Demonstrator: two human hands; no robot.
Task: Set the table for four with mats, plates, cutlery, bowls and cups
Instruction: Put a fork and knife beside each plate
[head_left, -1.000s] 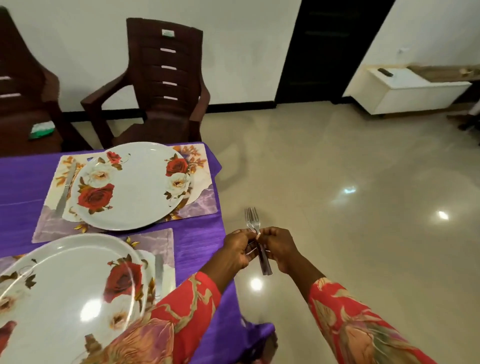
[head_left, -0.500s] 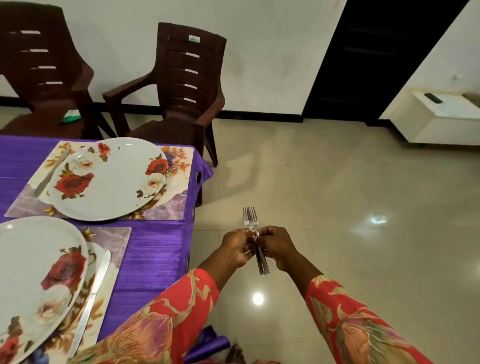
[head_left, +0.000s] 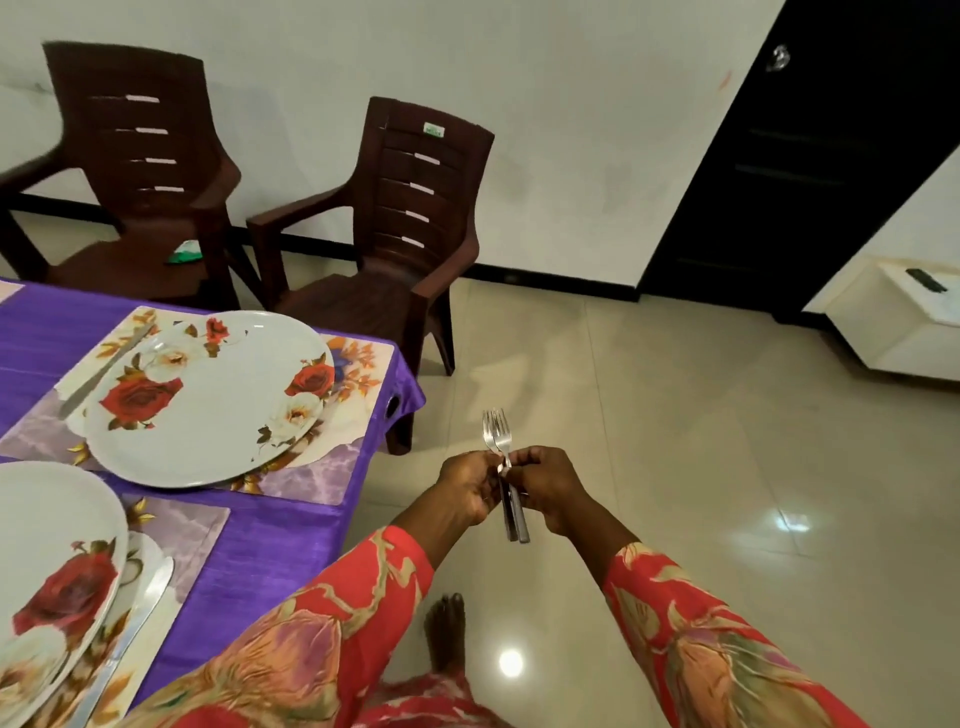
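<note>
The forks (head_left: 497, 435), two or more stacked together, are over the floor, just right of the table (head_left: 291, 525) corner. The left hand (head_left: 467, 488) and the right hand (head_left: 545, 486) both pinch them at the necks, tines up. This looks like the cutlery step: separating one fork. Next it should go to the far plate (head_left: 208, 400), opposite its knife (head_left: 104, 371).

Shiny metal forks (head_left: 497, 434), glossy floor tiles (head_left: 675, 441), seemingly satiny tablecloth (head_left: 270, 551)
</note>
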